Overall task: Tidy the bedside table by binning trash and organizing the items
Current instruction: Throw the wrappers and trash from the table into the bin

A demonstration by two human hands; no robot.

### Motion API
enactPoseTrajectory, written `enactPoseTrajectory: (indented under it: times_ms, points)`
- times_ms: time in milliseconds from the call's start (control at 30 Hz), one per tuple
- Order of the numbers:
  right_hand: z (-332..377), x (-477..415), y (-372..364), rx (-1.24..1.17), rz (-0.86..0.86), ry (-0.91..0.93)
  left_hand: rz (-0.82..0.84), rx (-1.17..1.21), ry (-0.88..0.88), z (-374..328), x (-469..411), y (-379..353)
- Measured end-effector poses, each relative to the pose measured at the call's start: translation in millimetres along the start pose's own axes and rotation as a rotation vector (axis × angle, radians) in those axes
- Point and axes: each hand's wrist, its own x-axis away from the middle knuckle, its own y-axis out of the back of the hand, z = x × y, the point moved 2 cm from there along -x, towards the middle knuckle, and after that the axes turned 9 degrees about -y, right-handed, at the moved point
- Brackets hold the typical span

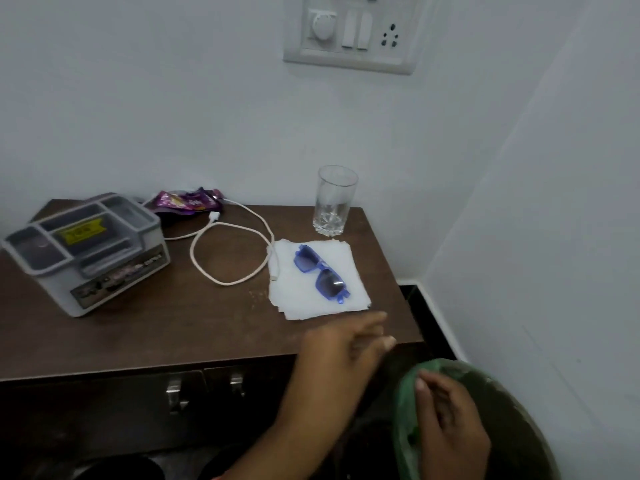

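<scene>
Blue sunglasses [321,274] lie on a stack of white tissues [298,292] on the dark wooden bedside table [194,327]. A white cable [228,254] loops left of the tissues. A purple snack wrapper [187,201] rests at the back, beside a grey organizer box [86,251]. A clear drinking glass [334,200] stands at the back right. My left hand [343,344] hovers over the table's front right edge, fingers apart, holding nothing. My right hand [446,417] rests at the rim of a bin with a green liner [405,410], fingers spread and nothing visible in them.
The bin stands on the floor at the table's right front corner, close to the white wall [554,237]. A switchboard [353,29] is mounted on the wall above. Two metal drawer handles [204,386] show on the table's front.
</scene>
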Motion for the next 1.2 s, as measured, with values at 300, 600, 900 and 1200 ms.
enactPoseTrajectory:
  times_ms: [300, 600, 900, 1200]
  points:
    - [143, -21, -166, -0.217, 0.377, 0.295, -0.297, -0.767, -0.205, -12, -81, 212]
    - [199, -70, -348, 0.274, 0.665, 0.357, 0.142, -1.101, 0.092, 68, -208, 308]
    - [193, -81, -397, 0.468, 0.714, 0.451, 0.442, -1.197, 0.237, 119, -246, 285]
    - [228, -102, -318, 0.129, 0.577, 0.579, 0.141, -1.059, -0.116, 50, -226, 267]
